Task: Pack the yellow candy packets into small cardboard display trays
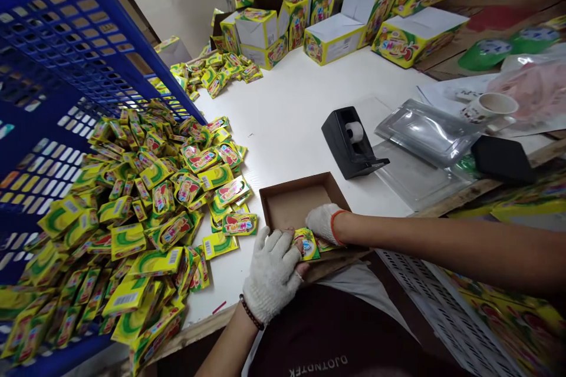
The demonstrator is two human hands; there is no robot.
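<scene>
Packing step, it seems: left hand (272, 274) and right hand (322, 222) set sachets (307, 243) into the box (296, 203) — fingers closed on them — which likely need squaring flat next.

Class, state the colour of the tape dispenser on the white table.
The tape dispenser is black; the head view shows it best.

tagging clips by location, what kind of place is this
Probably a small packing workshop: yellow-green packets heaped from a blue crate, matching printed cartons stacked behind, and a tape dispenser by the open box.
</scene>
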